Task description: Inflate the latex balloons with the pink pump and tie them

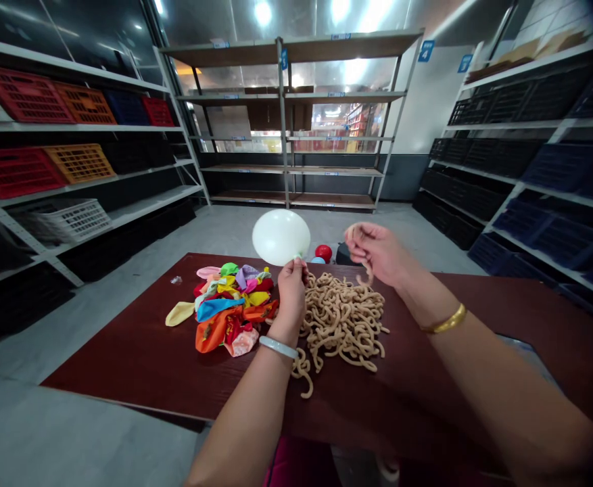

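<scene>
A white inflated balloon (280,237) is up over the table's far edge. My left hand (293,284), closed, pinches it at its neck. Farther right my right hand (377,253) is raised with the fingers closed on a beige curled cord (366,274), whose lower end dangles below the fingers. Under and between the hands lies a heap of similar short beige cords (344,318), some strays in front. Left of the heap is a pile of limp, uninflated balloons (230,304) in many colours.
The dark red-brown table (138,358) spans the front. Beyond its far edge a red balloon (323,253) and a light blue one (318,260) show low down. A flat, partly hidden object (527,355) lies under my right forearm. Shelves with crates (15,172) line both sides.
</scene>
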Available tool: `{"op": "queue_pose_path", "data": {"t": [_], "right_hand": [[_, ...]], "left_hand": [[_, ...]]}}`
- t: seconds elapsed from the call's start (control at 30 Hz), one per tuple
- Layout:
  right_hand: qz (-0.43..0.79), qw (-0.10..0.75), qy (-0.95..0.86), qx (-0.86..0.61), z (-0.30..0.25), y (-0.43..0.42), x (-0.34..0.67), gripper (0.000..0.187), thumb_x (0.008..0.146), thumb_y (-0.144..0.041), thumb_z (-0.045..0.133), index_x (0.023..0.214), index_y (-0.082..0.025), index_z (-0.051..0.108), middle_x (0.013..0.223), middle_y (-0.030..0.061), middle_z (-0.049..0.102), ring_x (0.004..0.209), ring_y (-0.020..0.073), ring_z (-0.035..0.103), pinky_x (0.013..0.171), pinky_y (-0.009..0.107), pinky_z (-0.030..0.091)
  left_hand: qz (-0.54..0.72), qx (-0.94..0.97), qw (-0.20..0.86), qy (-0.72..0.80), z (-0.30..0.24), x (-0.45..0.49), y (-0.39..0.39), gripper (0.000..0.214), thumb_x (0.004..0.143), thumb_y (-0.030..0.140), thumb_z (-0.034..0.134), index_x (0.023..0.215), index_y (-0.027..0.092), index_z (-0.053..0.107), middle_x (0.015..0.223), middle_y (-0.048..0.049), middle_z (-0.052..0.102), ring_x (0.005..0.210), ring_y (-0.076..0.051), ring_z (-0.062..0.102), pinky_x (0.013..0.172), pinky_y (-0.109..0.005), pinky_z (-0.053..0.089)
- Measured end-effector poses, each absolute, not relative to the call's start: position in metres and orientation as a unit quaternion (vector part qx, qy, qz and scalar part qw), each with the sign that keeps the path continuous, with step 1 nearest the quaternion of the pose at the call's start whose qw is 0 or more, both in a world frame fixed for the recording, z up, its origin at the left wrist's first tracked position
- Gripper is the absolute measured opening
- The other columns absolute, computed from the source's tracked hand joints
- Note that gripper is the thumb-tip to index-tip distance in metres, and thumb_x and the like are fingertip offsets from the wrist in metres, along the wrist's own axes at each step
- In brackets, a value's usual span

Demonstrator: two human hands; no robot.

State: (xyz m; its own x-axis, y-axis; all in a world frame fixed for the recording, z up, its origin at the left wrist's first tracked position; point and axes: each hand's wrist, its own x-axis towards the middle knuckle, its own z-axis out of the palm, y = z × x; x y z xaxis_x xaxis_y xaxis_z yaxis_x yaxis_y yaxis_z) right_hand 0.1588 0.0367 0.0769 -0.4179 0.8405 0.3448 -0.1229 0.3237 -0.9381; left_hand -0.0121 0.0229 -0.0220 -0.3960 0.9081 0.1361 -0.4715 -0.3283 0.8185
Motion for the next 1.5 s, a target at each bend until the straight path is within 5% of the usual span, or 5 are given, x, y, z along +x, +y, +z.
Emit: {"op": "queue_pose_path", "data": {"t": [0.6, 0.83, 1.03, 1.23, 1.5], "right_hand": [[-0.079, 0.32, -0.854, -0.403, 0.016, -0.002, 0.161, 0.021, 0.093, -0.027, 0.045, 0.088, -0.02, 0.064, 0.094, 0.0086, 0.064, 0.089, 0.0207, 0.055, 0.076, 0.03, 0.041], [0.007, 0.352, -0.841, -0.412, 0.007, 0.005, 0.17, 0.018, 0.09, -0.029, 0.052, 0.088, -0.023, 0.07, 0.097, 0.0066, 0.068, 0.088, 0.0195, 0.059, 0.077, 0.03, 0.042], [0.354, 0.417, -0.738, -0.395, 0.036, 0.014, 0.167, 0.019, 0.085, -0.035, 0.057, 0.09, -0.022, 0.07, 0.079, 0.0019, 0.069, 0.074, 0.0176, 0.063, 0.068, 0.031, 0.049], [0.505, 0.415, -0.724, -0.22, 0.078, 0.009, 0.157, 0.04, 0.086, -0.037, 0.058, 0.125, -0.029, 0.057, 0.119, 0.0052, 0.065, 0.112, 0.018, 0.059, 0.091, 0.034, 0.048], [0.496, 0.337, -0.683, -0.417, 0.03, 0.008, 0.195, 0.036, 0.079, -0.049, 0.06, 0.063, -0.018, 0.068, 0.058, 0.0044, 0.066, 0.057, 0.0169, 0.062, 0.051, 0.028, 0.05]], "left_hand": [[0.645, 0.307, 0.622, 0.321, -0.02, 0.04, -0.011, 0.031, 0.07, 0.039, 0.075, 0.084, 0.015, 0.062, 0.071, -0.0015, 0.061, 0.054, -0.01, 0.053, 0.049, -0.021, 0.042], [0.631, 0.346, 0.584, 0.375, -0.023, 0.039, -0.005, 0.028, 0.072, 0.041, 0.072, 0.073, 0.017, 0.058, 0.049, 0.0063, 0.039, 0.044, -0.008, 0.035, 0.045, -0.02, 0.028], [0.635, 0.37, 0.544, 0.405, -0.027, 0.036, 0.001, 0.023, 0.069, 0.033, 0.072, 0.065, 0.018, 0.055, 0.051, 0.005, 0.041, 0.05, -0.01, 0.039, 0.048, -0.021, 0.029], [0.614, 0.335, 0.629, 0.338, -0.018, 0.04, -0.01, 0.025, 0.068, 0.032, 0.071, 0.068, 0.017, 0.051, 0.05, 0.0069, 0.036, 0.043, -0.005, 0.027, 0.043, -0.02, 0.019], [0.58, 0.32, 0.691, 0.29, 0.014, 0.038, -0.02, 0.024, 0.072, 0.03, 0.069, 0.072, 0.017, 0.049, 0.052, 0.0077, 0.034, 0.04, -0.003, 0.025, 0.04, -0.016, 0.012]]}}
